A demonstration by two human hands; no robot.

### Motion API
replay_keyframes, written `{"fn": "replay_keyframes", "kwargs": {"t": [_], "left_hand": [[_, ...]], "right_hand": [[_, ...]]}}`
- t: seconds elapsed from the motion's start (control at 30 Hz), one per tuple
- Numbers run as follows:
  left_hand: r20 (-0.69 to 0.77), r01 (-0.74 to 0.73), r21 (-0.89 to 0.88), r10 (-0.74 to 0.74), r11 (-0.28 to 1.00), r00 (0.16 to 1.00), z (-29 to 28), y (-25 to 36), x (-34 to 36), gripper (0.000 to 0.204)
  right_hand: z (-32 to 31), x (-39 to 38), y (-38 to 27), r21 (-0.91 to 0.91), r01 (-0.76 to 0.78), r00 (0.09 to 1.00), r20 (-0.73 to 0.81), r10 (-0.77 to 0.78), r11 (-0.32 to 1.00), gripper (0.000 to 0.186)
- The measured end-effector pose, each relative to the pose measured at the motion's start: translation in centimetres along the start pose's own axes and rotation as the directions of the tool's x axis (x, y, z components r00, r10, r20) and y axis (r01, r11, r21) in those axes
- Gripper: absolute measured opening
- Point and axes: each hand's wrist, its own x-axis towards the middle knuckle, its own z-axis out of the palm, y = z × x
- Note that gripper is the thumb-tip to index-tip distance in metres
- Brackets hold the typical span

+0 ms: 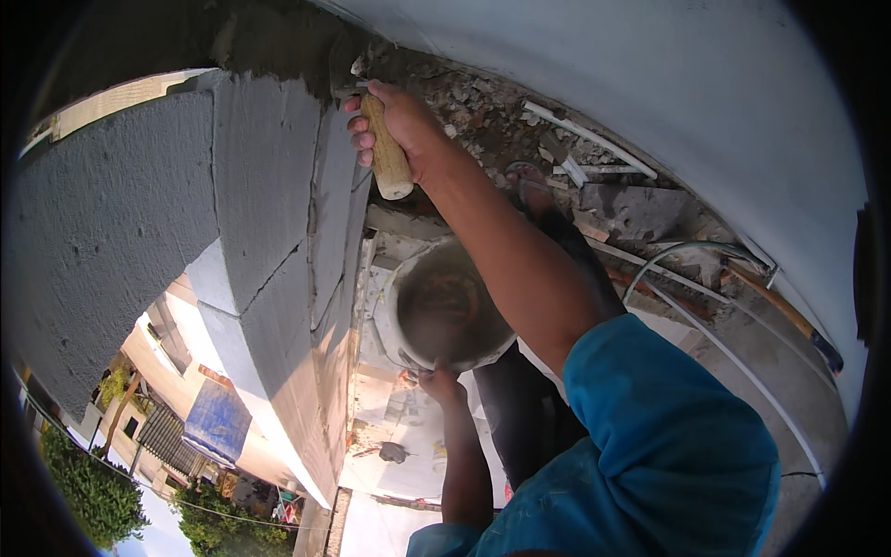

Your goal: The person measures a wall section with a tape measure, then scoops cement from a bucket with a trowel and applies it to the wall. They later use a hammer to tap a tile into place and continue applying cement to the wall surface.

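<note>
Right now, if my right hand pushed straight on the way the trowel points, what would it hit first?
Most likely the wet mortar on top of the grey block wall; the right hand already holds the trowel against it, though depth is unclear.

A wall of large grey blocks (139, 213) rises in hard sunlight, its top course smeared with wet grey mortar (278, 42). Beyond the wall's far edge — and well below it — lie a cream building (200, 357) with a blue awning (218, 422), a dark metal gate (167, 436) and green treetops (88, 492). On the near side of the wall, a rough concrete floor (742, 343) carries broken rubble (483, 111), a grey slab fragment (631, 209) and thin white pipes (733, 353). A pale curved surface (650, 65) closes the scene opposite the wall.
</note>
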Motion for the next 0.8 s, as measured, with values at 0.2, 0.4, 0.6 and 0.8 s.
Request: {"fn": "replay_keyframes", "kwargs": {"t": [0.2,0.4,0.6,0.8], "left_hand": [[-0.012,-0.002,-0.037,0.002,0.999,1.000,1.1,0.7,-0.5,0.034],[0.011,-0.055,-0.024,0.055,0.998,0.998,1.8,1.4,-0.8,0.035],[-0.029,-0.005,-0.037,0.004,0.999,1.000,2.5,2.8,-1.4,0.037],[-0.047,0.015,0.073,-0.012,0.997,0.999,1.1,1.2,-0.5,0.038]], "right_hand": [[3.8,-3.8,-0.1,-0.136,0.040,0.999,0.012,-0.039,0.990,0.038],[7.8,-7.9,0.9,-0.194,0.080,0.995,0.069,-0.068,0.978,0.039],[9.7,-9.9,1.3,-0.275,0.116,0.992,0.080,-0.098,0.954,0.042],[9.7,-11.3,2.4,-0.349,0.164,0.983,0.131,-0.125,0.923,0.039]]}}
